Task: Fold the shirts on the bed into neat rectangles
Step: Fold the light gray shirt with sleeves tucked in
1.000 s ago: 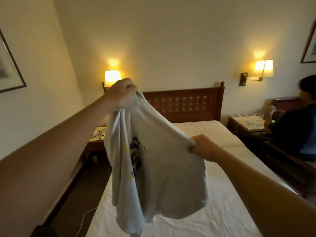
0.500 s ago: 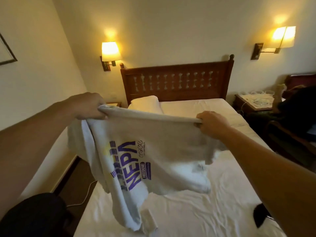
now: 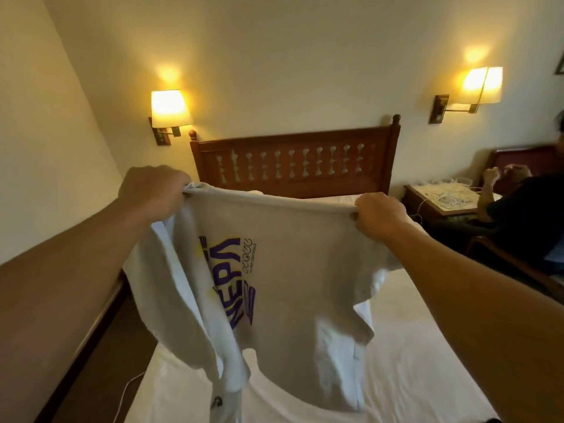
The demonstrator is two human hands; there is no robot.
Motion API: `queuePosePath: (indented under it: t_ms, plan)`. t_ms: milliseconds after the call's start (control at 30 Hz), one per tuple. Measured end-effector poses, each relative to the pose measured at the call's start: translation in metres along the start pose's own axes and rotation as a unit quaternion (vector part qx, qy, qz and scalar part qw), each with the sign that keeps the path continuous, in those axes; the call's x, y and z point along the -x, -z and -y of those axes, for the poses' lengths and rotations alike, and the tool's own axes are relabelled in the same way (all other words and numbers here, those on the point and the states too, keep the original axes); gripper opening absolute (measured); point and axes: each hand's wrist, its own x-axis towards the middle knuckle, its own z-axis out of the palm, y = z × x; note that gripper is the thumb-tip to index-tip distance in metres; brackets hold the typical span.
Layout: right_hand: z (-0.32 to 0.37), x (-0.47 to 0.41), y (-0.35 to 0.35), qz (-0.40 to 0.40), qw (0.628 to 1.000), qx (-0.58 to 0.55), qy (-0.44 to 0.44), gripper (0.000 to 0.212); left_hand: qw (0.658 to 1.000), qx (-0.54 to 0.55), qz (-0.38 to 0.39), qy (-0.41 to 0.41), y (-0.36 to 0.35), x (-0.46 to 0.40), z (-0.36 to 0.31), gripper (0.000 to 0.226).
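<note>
Holding up a white shirt [image 3: 293, 270] over the bed [image 3: 421, 361], purple print showing sideways. Left hand [image 3: 152, 190] with a fist grip bunched round one end of the top edge, right hand [image 3: 378, 215] pinching the other end, edge pulled taut between them. Lower part hanging down toward the bed's near edge, headboard [image 3: 293, 160] behind.

Cream walls [image 3: 274, 56], lit sconces [image 3: 169, 108]

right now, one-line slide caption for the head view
Left hand and right hand grip a white shirt by one edge, held up over the bed.
</note>
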Motion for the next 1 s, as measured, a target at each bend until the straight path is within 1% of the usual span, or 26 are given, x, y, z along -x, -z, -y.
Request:
queuePosePath:
  t_ms: [67,133,233,300,367,433,467,567,633,700,767,833,900,933,967,1000]
  plan:
    - [0.006,-0.028,0.002,-0.028,0.999,-0.015,0.003,0.016,0.999,0.003,-0.051,0.0,-0.001,-0.038,0.011,0.002]
    - [0.01,-0.052,0.005,-0.056,0.998,-0.02,0.004,0.013,0.993,0.027,-0.111,0.016,0.004,-0.074,0.023,0.009]
    - [0.014,-0.077,0.012,-0.11,0.994,-0.008,0.01,0.013,0.977,0.052,-0.203,0.042,0.024,-0.106,0.036,0.011]
    - [0.015,-0.085,0.014,-0.161,0.987,-0.019,0.011,0.017,0.964,0.078,-0.25,0.038,0.032,-0.109,0.044,0.014]
    - [0.015,-0.08,0.008,-0.201,0.979,-0.029,0.022,0.022,0.952,0.112,-0.285,0.011,0.029,-0.095,0.051,0.019]
    - [0.013,-0.061,-0.013,-0.208,0.977,-0.042,0.038,0.026,0.95,0.146,-0.275,-0.032,0.01,-0.066,0.052,0.02]
    - [0.01,-0.047,-0.029,-0.202,0.977,-0.052,0.044,0.026,0.951,0.162,-0.259,-0.056,-0.006,-0.046,0.047,0.017]
    - [-0.003,0.014,-0.097,-0.172,0.98,-0.068,0.07,0.031,0.962,0.179,-0.187,-0.087,-0.075,0.032,0.018,0.019]
    - [-0.014,0.067,-0.151,-0.145,0.984,-0.076,0.069,0.024,0.961,0.185,-0.153,-0.137,-0.13,0.097,-0.016,0.032]
    - [-0.023,0.129,-0.204,-0.095,0.991,-0.076,0.054,0.023,0.957,0.17,-0.118,-0.205,-0.187,0.165,-0.057,0.031]
    - [-0.037,0.196,-0.26,-0.038,0.995,-0.076,0.046,0.028,0.952,0.167,-0.082,-0.243,-0.241,0.235,-0.106,0.026]
    - [-0.056,0.269,-0.323,0.033,0.996,-0.077,0.025,0.028,0.947,0.182,-0.027,-0.262,-0.293,0.308,-0.159,0.024]
    - [-0.071,0.339,-0.379,0.126,0.99,-0.062,0.004,0.027,0.942,0.208,0.078,-0.253,-0.339,0.38,-0.211,0.022]
    - [-0.074,0.372,-0.4,0.207,0.977,-0.042,-0.003,0.028,0.933,0.225,0.148,-0.241,-0.361,0.418,-0.235,0.02]
    - [-0.077,0.404,-0.417,0.298,0.954,-0.007,-0.012,0.03,0.917,0.241,0.222,-0.226,-0.38,0.452,-0.258,0.021]
    - [-0.08,0.433,-0.432,0.385,0.922,0.02,-0.017,0.033,0.899,0.245,0.294,-0.214,-0.392,0.481,-0.278,0.025]
